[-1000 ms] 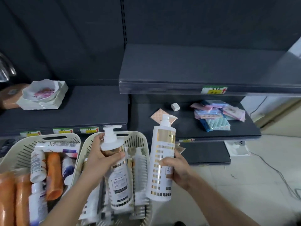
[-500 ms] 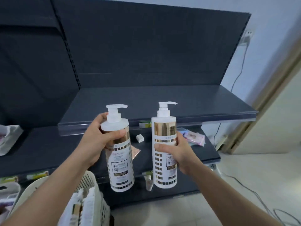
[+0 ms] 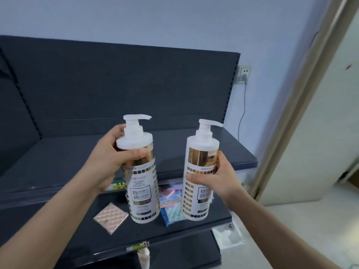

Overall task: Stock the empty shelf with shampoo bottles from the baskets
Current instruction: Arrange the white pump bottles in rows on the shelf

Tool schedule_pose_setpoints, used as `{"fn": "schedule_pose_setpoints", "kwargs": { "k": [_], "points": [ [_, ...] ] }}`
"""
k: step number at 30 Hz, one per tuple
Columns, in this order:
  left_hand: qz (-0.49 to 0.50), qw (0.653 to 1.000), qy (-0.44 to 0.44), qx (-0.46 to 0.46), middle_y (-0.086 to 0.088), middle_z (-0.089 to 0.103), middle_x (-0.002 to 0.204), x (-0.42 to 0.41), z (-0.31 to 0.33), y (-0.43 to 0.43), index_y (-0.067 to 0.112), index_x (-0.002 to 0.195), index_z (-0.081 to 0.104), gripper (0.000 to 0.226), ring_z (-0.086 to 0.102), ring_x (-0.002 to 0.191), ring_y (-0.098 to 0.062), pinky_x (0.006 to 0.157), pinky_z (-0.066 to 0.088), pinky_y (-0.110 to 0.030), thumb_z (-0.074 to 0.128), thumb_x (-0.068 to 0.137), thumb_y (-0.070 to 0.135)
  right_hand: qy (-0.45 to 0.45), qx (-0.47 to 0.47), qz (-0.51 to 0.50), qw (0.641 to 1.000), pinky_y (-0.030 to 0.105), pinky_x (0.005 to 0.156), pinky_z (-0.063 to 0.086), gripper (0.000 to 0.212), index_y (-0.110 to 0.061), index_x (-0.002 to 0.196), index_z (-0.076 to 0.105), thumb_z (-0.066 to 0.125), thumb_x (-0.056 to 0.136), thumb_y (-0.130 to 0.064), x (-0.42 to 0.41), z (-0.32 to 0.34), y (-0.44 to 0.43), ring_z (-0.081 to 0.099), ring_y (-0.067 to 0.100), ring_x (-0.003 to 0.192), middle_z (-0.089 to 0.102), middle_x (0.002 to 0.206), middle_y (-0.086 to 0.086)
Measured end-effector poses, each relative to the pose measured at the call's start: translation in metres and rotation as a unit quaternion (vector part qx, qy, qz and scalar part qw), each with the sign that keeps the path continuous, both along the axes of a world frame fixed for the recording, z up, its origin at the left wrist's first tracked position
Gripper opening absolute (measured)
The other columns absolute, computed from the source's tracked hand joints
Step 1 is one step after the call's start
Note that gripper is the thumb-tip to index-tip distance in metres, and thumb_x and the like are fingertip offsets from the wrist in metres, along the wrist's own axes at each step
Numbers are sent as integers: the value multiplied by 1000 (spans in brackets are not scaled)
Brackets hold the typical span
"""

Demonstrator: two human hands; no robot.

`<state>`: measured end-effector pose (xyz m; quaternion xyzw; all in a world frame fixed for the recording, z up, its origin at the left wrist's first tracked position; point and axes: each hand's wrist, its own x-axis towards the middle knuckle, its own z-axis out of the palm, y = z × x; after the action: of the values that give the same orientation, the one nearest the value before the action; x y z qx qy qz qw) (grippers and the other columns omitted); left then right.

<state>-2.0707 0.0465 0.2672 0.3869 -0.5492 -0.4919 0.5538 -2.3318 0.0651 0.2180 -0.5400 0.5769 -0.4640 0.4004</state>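
Note:
Two white pump shampoo bottles with gold bands and gold squares are held upright in the air before the dark shelving. My left hand (image 3: 112, 158) grips the left bottle (image 3: 141, 191) around its shoulder and gold band. My right hand (image 3: 215, 177) grips the right bottle (image 3: 196, 202) at mid-height. Behind both bottles runs the bare dark upper shelf (image 3: 58, 164), at about the height of the bottles' upper halves. The baskets are out of view.
The lower shelf (image 3: 209, 216) carries a pink quilted pad (image 3: 110, 217) and a pile of pastel packets (image 3: 171, 195). A wall socket (image 3: 244, 73) with a cable sits right of the shelving. A door frame (image 3: 303, 98) stands further right over pale floor.
Both hands have lifted their bottles out of the white baskets and up in front of the upper shelf. The view has risen, so the baskets have dropped out of sight.

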Motion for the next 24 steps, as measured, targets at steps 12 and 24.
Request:
{"fn": "schedule_pose_setpoints", "kwargs": {
  "k": [12,24],
  "points": [
    [-54,997,0,-54,-1,69,100,-93,43,-116,24,109,62,70,69,89,-16,71,57,-29,82,42,18,16,-68,-24,997,41,87,57,70,-28,110,57,93,49,-33,-88,40,-104,72,9,90,74,99,-10],
    [-65,991,-78,-83,10,72,98,-158,42,-243,40,101,68,65,68,93,-8,73,54,-22,91,46,15,15,-62,-49,997,43,86,58,75,-27,108,57,92,42,-31,-144,40,-226,73,13,90,75,98,-7]
  ]
}}
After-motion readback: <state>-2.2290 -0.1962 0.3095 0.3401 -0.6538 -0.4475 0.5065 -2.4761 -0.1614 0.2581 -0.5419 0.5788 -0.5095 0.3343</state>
